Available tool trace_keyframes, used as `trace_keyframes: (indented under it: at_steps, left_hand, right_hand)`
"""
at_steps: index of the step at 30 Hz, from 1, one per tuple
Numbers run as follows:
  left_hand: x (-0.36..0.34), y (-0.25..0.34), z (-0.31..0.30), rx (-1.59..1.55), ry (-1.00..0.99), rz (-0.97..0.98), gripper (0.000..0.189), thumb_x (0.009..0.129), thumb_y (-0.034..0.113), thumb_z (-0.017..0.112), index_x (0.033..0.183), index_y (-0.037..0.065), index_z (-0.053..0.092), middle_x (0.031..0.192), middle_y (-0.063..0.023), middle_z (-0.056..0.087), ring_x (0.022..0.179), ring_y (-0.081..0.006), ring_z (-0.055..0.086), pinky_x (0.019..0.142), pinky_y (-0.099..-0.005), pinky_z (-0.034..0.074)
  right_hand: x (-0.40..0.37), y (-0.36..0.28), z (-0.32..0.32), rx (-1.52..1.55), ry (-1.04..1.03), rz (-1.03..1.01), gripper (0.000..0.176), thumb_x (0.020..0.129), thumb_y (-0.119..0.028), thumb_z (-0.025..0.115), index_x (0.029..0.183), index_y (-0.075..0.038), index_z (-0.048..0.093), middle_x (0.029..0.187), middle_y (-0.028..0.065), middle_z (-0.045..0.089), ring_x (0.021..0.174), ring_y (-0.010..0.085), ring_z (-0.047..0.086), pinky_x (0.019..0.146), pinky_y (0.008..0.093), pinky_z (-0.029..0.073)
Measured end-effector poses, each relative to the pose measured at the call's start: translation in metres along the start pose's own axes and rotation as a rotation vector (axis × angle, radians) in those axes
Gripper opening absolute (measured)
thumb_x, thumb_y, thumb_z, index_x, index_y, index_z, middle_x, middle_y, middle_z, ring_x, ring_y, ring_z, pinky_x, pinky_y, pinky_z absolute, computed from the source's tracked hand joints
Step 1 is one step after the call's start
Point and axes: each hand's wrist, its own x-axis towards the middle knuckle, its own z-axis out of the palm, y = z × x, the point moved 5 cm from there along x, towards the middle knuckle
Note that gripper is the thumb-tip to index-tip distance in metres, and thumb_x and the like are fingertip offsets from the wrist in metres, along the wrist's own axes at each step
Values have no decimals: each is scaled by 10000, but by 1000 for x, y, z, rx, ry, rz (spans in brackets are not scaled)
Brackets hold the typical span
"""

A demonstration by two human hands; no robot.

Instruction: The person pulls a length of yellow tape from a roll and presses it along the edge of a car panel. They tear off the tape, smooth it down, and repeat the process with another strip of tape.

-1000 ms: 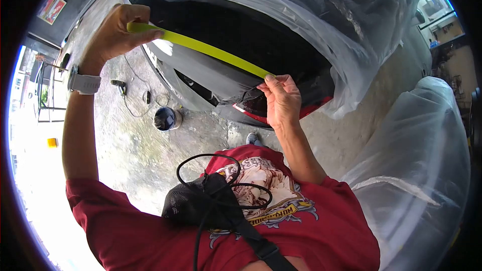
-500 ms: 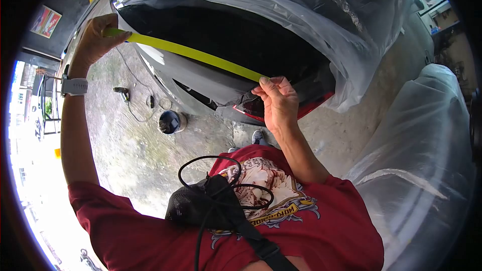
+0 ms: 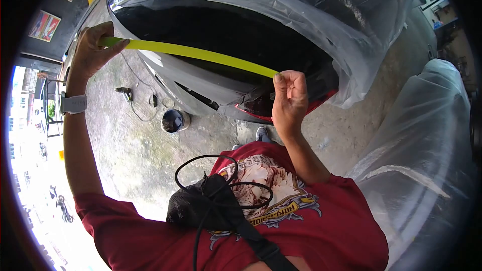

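A strip of yellow-green masking tape (image 3: pixel 201 55) stretches between my two hands above the back of a car. My left hand (image 3: pixel 91 50) pinches its left end, where a roll may be partly hidden by the fingers. At the other end, my right hand (image 3: pixel 290 98) grips the tape between thumb and curled fingers. Beneath the strip lie a dark glossy car panel (image 3: pixel 170 25) and a grey-primed panel (image 3: pixel 186 78). A red tail light (image 3: pixel 253 106) shows just left of my right hand, partly covered by it.
Clear plastic sheeting (image 3: pixel 351 25) drapes the car, and more plastic (image 3: pixel 416 155) covers something at right. On the concrete floor (image 3: pixel 130 155) are a bucket (image 3: pixel 174 120) and a corded tool (image 3: pixel 124 92). A black pouch with looped cable (image 3: pixel 203 203) hangs on my chest.
My right hand has moved a little to the right and turned more upright, its fingers curled tighter. The left hand has shifted slightly left and down, still holding the tape.
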Motion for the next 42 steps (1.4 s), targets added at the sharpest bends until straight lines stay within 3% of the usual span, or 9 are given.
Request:
trace_keyframes:
  at_steps: [3,5,8,12,14,17,26,42]
  left_hand:
    - [4,10,0,26,44,139,357,800,272,864,729,35,606,591,-36,528,538,-103,446,515,-312,353]
    - [3,13,-1,84,31,86,342,819,212,841,716,60,552,609,6,478,588,-80,416,539,-304,316]
    - [3,1,6,4,-49,1,348,814,223,844,715,60,553,604,3,476,583,-85,410,538,-308,316]
    - [-1,-5,9,14,-62,-12,360,811,237,847,717,58,550,604,3,472,590,-88,412,543,-307,323]
    - [-3,-3,9,13,-98,-52,364,813,247,847,726,52,552,613,-4,479,594,-99,419,559,-311,349]
    - [-4,-4,9,-4,-86,-89,364,813,246,847,733,50,551,635,-13,488,605,-111,418,581,-315,367]
    - [-5,-11,9,-36,-116,-102,365,794,264,871,749,54,576,666,-7,492,659,-125,439,630,-316,376]
    - [-1,-22,16,28,-168,-120,380,762,299,888,773,52,599,707,-33,526,690,-160,444,656,-335,385]
  right_hand:
    - [2,10,-3,91,-70,155,161,1004,-158,664,926,-65,558,828,-7,579,758,86,542,721,256,469]
    - [-4,20,2,205,-123,387,178,998,-173,679,916,-68,560,813,-18,576,759,71,536,731,238,463]
    - [-5,14,7,281,-132,439,190,993,-181,688,907,-69,562,799,-22,572,761,67,541,736,232,465]
    - [-4,18,8,324,-139,453,183,992,-173,687,911,-70,560,811,-17,580,772,69,562,743,233,474]
    - [-4,17,9,337,-167,484,117,999,-122,661,942,-68,575,874,7,606,824,95,598,831,240,494]
    - [-6,17,9,393,-146,471,109,998,-113,660,953,-65,573,884,19,620,836,114,618,844,255,497]
    - [-5,12,8,384,-138,482,151,999,-133,665,929,-59,554,877,19,604,829,103,620,814,268,537]
    - [-5,16,11,369,-152,497,190,988,-151,689,924,-62,533,869,31,617,816,96,624,789,244,510]
